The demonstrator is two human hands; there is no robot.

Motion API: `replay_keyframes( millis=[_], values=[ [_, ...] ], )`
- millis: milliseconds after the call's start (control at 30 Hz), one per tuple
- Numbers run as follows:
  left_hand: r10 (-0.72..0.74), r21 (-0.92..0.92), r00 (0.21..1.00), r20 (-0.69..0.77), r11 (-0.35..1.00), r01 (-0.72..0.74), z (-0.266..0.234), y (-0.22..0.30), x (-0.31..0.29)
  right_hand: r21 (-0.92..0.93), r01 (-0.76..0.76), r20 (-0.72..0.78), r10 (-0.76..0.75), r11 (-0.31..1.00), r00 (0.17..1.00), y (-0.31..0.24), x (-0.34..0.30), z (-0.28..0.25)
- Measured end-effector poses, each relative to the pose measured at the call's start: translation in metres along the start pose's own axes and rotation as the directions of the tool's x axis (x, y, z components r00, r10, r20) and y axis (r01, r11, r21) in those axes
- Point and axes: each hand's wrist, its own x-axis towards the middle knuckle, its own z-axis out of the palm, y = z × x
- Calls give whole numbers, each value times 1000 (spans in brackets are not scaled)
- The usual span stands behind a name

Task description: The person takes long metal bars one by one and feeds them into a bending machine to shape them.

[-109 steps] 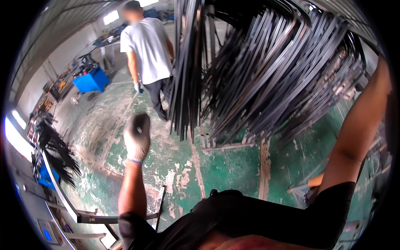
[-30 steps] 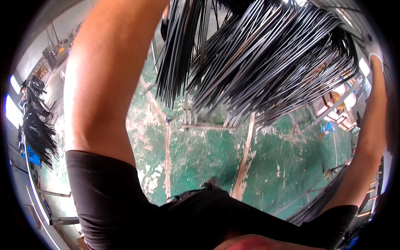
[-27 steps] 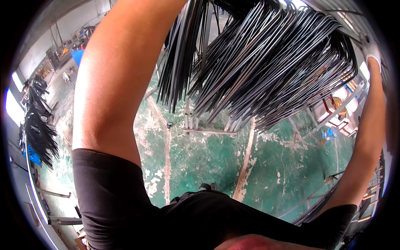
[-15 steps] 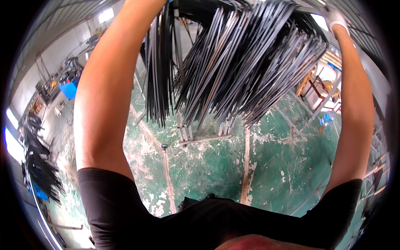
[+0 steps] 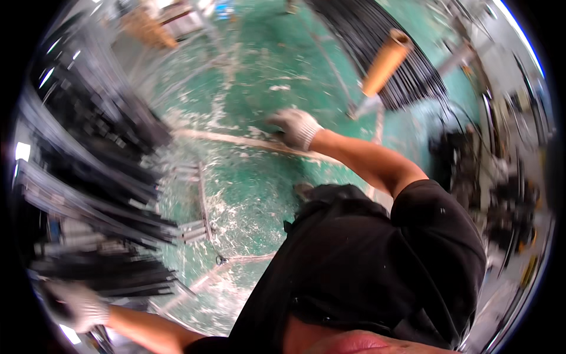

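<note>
Black cloth of your shirt point(image 5: 377, 253) fills the lower middle, and your white-gloved right hand point(image 5: 296, 128) hangs above the green floor point(image 5: 253, 194), its fingers pointing left, too blurred to tell whether spread or pressed together. Your left hand point(image 5: 78, 304), also gloved, is just beside the dark rods point(image 5: 118, 274) at lower left; whether its fingers grip any, you cannot tell. Past your right hand, an orange-brown tube point(image 5: 384, 65) overlaps a dark bundle point(image 5: 354, 29).

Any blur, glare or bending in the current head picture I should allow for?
Head view: black rods at left and the left hand look smeared; right hand soft; the bright strip at upper right glares and looks curved; the black shirt is clearer.
</note>
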Motion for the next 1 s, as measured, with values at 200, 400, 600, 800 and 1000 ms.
replay_keyframes(
  millis=[200, 400, 600, 800, 1000],
  values=[
    [-438, 74, -164, 884, -216, 974, 21, 164, -415, -67, -874, -195, 853, 481, 484, 193, -266, -58],
    [223, 69, -91, 971, 106, 992, -8, 455, -350, -81, -994, -370, 924, 77, 101, 356, -335, -168],
    [67, -171, 158, 985, 339, 925, 121, 604, -269, -211, -976, -344, 930, 58, 129, 546, -298, -233],
    [278, -381, 316, 907, 224, 897, 147, 884, -180, -224, -973, -339, 931, 58, 134, 691, -250, -268],
    [598, -848, 601, 530, 384, 365, 173, 1052, -175, -314, -943, -383, 894, 112, 233, 733, -241, -243]
  ],
)
